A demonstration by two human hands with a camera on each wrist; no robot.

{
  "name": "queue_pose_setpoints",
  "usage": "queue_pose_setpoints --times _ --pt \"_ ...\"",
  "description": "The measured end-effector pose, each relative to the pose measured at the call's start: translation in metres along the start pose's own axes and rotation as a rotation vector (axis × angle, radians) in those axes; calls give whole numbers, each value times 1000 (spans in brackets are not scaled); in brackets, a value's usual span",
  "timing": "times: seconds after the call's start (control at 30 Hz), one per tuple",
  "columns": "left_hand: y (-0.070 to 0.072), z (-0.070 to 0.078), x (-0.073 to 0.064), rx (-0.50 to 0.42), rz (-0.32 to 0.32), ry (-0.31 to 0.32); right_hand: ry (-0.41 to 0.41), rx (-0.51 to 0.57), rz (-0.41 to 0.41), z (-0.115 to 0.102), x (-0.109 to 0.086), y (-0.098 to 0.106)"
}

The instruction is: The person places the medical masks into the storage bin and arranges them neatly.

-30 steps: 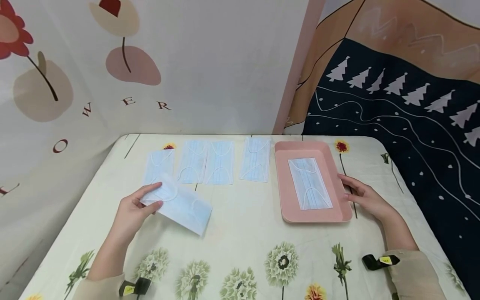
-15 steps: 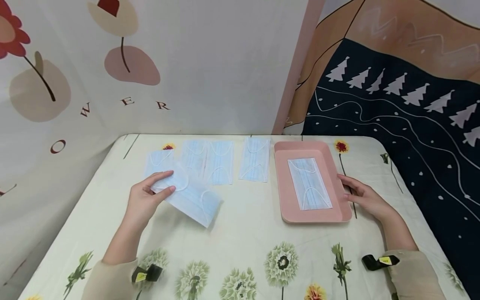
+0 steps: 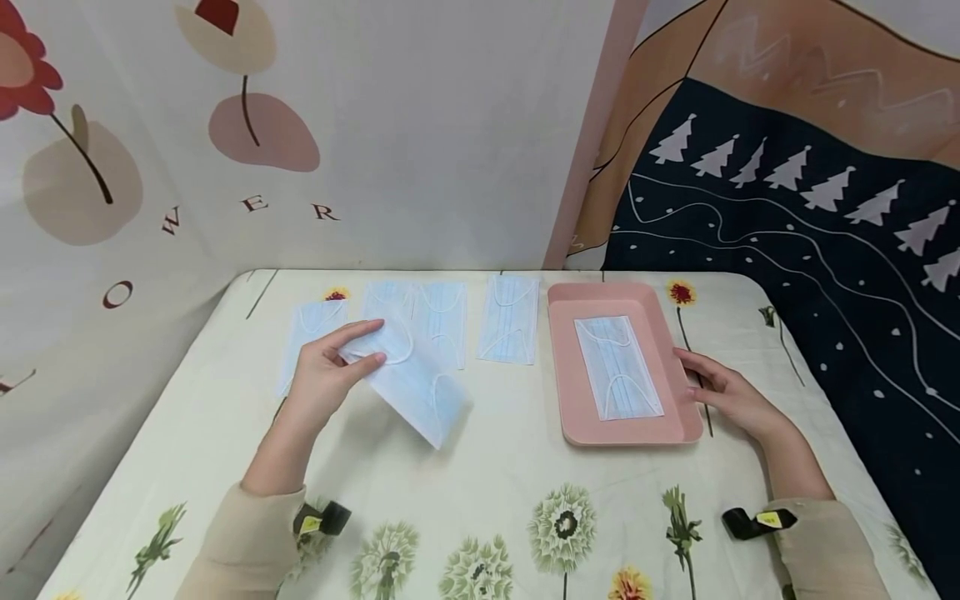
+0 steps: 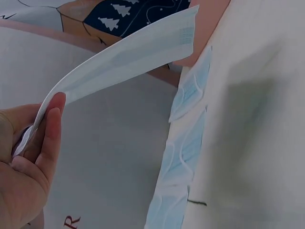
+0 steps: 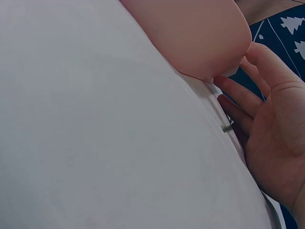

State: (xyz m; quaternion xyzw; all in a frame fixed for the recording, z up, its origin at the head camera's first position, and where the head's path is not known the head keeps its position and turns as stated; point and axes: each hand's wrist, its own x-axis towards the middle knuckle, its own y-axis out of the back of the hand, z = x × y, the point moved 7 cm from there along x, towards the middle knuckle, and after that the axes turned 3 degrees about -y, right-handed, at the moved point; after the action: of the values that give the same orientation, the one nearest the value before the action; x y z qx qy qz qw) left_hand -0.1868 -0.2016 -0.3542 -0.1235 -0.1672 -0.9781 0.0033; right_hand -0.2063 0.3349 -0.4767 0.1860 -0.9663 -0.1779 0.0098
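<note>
My left hand pinches a light blue face mask between thumb and fingers, near one end. The mask hangs tilted above the table, its free end pointing right; in the left wrist view it arches away from the fingers. A pink tray lies to the right with one flat mask inside. My right hand touches the tray's right edge with relaxed fingers and thumb. In the right wrist view these fingers are at the tray's corner.
Several more masks lie in a row along the back, among them one at the far left and one beside the tray. The held mask partly covers the row. A flower-patterned cloth covers the table; a printed curtain hangs behind.
My left hand has moved right and slightly away from me, carrying the mask toward the tray; the mask's free end now hangs more steeply. The right hand and tray have stayed in place.
</note>
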Motion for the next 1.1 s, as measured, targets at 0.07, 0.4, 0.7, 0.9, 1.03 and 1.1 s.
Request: queue_pose_setpoints --times 0.07,0.4,0.7,0.9,1.03,1.1 --pt "-6 4 4 -14 -12 -12 -1 0 1 0 0 0" --pt "-40 24 26 -110 -109 -50 3 -3 3 1 0 0" --pt "-70 33 45 -254 -147 -51 -2 -3 5 1 0 0" --pt "-92 35 54 -333 -161 -51 -17 -7 10 1 0 0" --pt "-108 34 60 -379 -177 -51 -20 -11 11 0 0 0" --pt "-115 35 62 -400 -181 -53 -25 -16 11 0 1 0"
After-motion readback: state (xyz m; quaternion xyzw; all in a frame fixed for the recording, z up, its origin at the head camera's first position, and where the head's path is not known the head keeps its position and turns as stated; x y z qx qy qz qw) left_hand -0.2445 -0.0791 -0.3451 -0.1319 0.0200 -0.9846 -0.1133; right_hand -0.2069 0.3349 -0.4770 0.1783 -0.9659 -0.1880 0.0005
